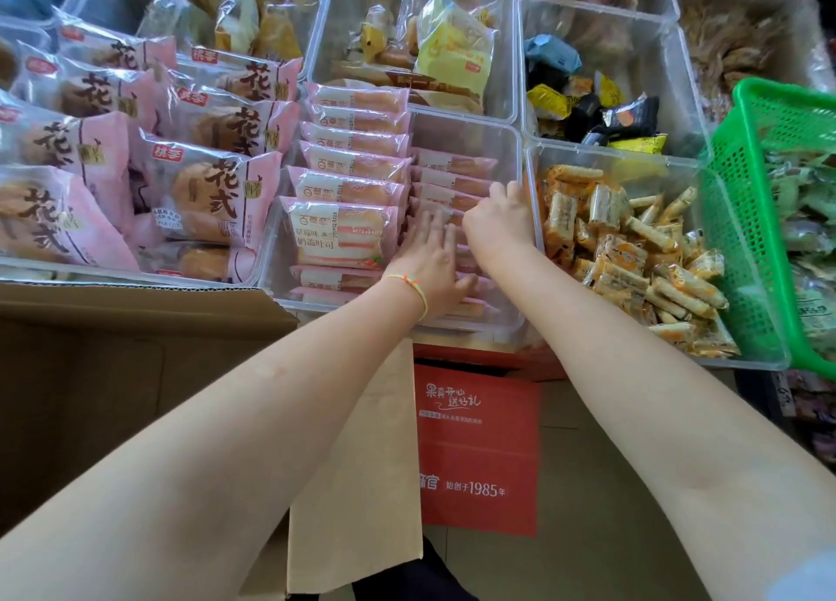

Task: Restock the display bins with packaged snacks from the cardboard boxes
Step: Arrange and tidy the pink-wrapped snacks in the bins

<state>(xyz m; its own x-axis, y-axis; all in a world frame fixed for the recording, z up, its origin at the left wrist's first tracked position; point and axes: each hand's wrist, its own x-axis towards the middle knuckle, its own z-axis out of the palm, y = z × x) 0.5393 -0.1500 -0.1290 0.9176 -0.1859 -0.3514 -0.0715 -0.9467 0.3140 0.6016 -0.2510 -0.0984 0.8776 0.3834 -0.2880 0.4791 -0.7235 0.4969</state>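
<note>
The clear display bin (511, 148) sits at twelve o'clock, its right row of pink toast packs (452, 166) leaning. My left hand (434, 256) presses flat, fingers spread, on the near packs; my right hand (497, 225) curls over one at one o'clock. If I let go, I expect the slippery row to topple.

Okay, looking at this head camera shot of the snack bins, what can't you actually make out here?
- Right hand, head view: fingertips curl behind the pink packets, so its grip is unclear.
- Packets under the left hand: labels covered by the palm.
- Cardboard box: contents hidden by the flap and left forearm.
- Green basket: cut off by the right edge.
- Top-right bin: contents blurred.
</note>
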